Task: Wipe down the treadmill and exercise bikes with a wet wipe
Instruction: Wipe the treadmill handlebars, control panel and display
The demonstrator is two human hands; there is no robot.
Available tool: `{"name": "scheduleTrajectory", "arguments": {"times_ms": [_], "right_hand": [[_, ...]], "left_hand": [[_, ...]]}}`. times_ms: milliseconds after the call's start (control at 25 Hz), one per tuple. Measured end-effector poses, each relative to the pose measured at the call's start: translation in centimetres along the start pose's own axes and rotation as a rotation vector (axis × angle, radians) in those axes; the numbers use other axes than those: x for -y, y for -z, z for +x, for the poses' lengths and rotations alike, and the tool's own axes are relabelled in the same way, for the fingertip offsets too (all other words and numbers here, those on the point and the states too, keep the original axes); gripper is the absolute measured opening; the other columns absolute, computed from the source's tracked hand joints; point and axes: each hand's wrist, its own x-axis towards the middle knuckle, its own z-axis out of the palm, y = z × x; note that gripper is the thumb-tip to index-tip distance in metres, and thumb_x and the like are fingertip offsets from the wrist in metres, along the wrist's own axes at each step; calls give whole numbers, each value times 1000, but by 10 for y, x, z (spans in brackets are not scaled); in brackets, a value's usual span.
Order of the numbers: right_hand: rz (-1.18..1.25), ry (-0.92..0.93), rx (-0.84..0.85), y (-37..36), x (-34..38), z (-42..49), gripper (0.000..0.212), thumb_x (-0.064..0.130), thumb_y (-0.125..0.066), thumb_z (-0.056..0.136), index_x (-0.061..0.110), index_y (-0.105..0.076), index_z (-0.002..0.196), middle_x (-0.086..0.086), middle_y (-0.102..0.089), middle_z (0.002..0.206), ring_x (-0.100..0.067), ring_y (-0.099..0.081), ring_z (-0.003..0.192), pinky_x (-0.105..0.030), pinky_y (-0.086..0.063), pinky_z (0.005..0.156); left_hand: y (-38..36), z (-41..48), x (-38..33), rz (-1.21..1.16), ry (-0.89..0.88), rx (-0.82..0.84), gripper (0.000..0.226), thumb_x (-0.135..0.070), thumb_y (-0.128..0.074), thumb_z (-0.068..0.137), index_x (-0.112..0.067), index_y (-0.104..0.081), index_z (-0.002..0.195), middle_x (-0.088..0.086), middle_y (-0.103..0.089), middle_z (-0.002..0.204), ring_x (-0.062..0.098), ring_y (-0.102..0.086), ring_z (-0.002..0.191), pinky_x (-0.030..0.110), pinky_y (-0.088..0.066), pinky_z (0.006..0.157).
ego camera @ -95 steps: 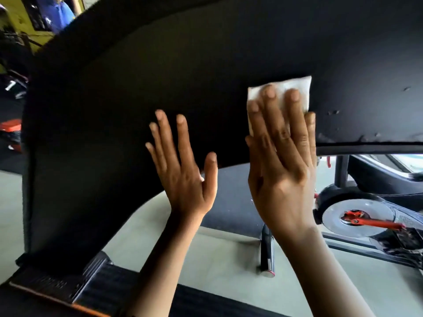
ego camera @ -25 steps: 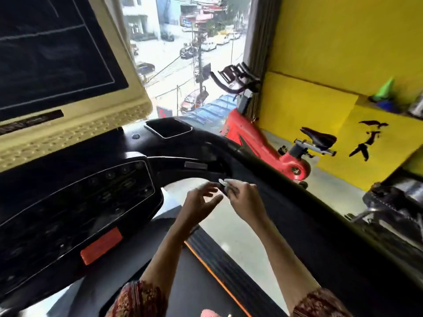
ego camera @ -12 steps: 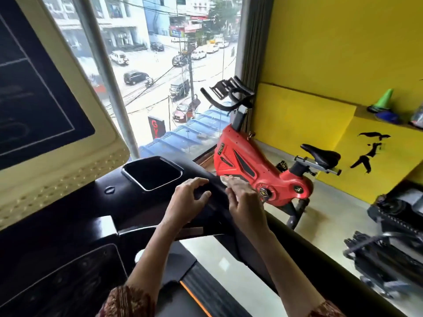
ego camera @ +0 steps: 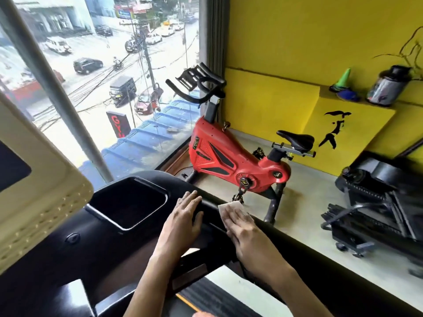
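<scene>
Outdoor sign point(ego camera: 118, 124), red letters "GY" (rest cut off)

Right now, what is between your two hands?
Just a bare stretch of the black treadmill rail, between the left hand and the right hand pressing the wet wipe. The head view shows it.

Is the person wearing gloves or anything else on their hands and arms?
No gloves. The left hand and right hand are both bare, with no ring, watch or bracelet showing. The forearms are bare right down to the bottom of the picture, so no sleeve shows.
</scene>
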Motion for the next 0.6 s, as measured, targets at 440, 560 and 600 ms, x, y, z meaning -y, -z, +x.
{"name": "scheduleTrajectory", "arguments": {"times_ms": [440, 560, 600], "right_hand": [[-364, -174, -361, -28, 7, -23, 55, 20, -52, 84, 8, -49, 138, -9, -51, 140, -27, -46, 131, -39, -31, 111], [-372, -365, -462, -27, -16, -94, 60, 9, -40, 84, 7, -37, 144, -10, -40, 148, -29, -38, 137, -38, -24, 111], [-385, -425, -484, -27, -23, -113, 62, 6, -38, 84, 7, -34, 146, -11, -36, 150, -30, -35, 138, -39, -23, 111]], "left_hand": [[-18, -8, -19, -64, -235, 93, 44, -20, -49, 87, -5, -59, 128, 12, -49, 141, 25, -39, 136, 15, -10, 113], [-38, -14, -36, -71, -383, 132, 45, -25, -41, 91, -5, -60, 126, 11, -53, 137, 21, -40, 132, 25, -20, 115], [-44, -17, -41, -63, -419, 146, 46, -27, -39, 91, -5, -60, 126, 11, -54, 137, 21, -40, 133, 31, -24, 114]]}}
